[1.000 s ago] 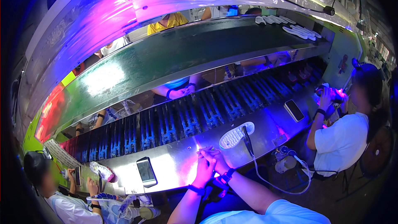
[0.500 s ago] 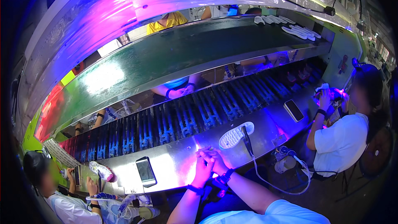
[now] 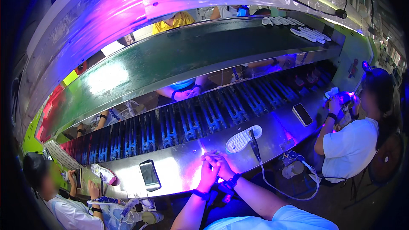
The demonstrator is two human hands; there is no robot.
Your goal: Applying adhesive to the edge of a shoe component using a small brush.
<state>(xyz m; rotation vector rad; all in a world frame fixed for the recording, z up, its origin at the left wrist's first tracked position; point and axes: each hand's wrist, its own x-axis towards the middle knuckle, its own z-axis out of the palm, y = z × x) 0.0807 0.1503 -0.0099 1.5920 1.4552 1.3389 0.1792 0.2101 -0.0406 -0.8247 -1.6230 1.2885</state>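
My left hand and my right hand are clasped together, fingers interlaced, at the near edge of the metal worktop. No object shows between them. Just right of them lies a white shoe sole, tread side up. A dark-handled tool rests with its tip on the sole, its pale cable looping down off the edge. To the left of my hands a phone lies flat on the worktop.
Beyond the worktop runs a row of dark slatted rollers, with a green conveyor belt above it carrying white soles at far right. Another phone lies right. A co-worker handles a shoe there; another person sits left near a shoe.
My clasped hands stay in place. The co-worker on the right has slightly shifted the shoe in their hands.
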